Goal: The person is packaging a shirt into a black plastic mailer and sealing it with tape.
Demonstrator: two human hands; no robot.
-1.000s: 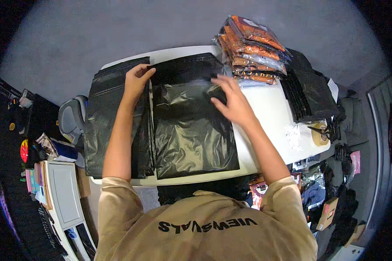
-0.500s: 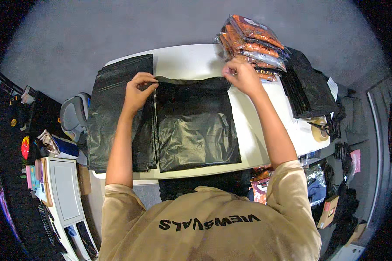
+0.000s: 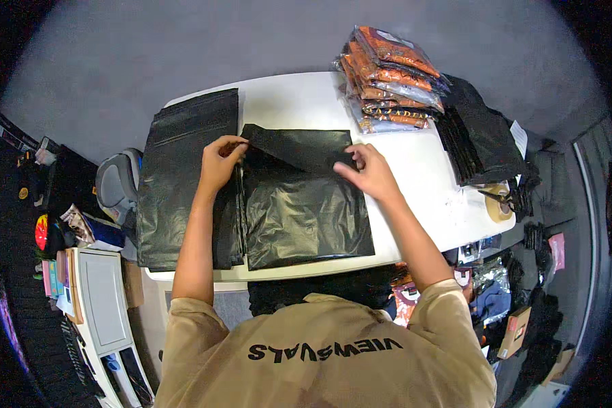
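Note:
A black plastic mailing bag [image 3: 306, 217] lies flat on the white table in front of me, bulging slightly in its lower part. Its upper edge carries a loose, creased flap [image 3: 306, 144]. My left hand [image 3: 219, 162] pinches the upper left corner of this bag between thumb and fingertips. At the right edge, just below the flap's corner, my right hand [image 3: 372, 171] hovers with thumb and fingers apart, holding nothing I can see. Beside my left forearm lies a stack of flat black plastic bags [image 3: 183, 177], partly covered by that arm.
Clear-wrapped orange and dark garments [image 3: 394, 81] are piled at the table's far right. Folded black items [image 3: 479, 132] stand right of them, with a tape roll [image 3: 500, 204] nearer me. A white cabinet [image 3: 98, 299] is at left; a grey chair [image 3: 117, 180] stands beyond the table's left edge.
My right hand has come nearer and leftward from the bag's upper right corner, its fingers spreading. My left hand has shifted slightly nearer. The bag's upper edge now lies flatter.

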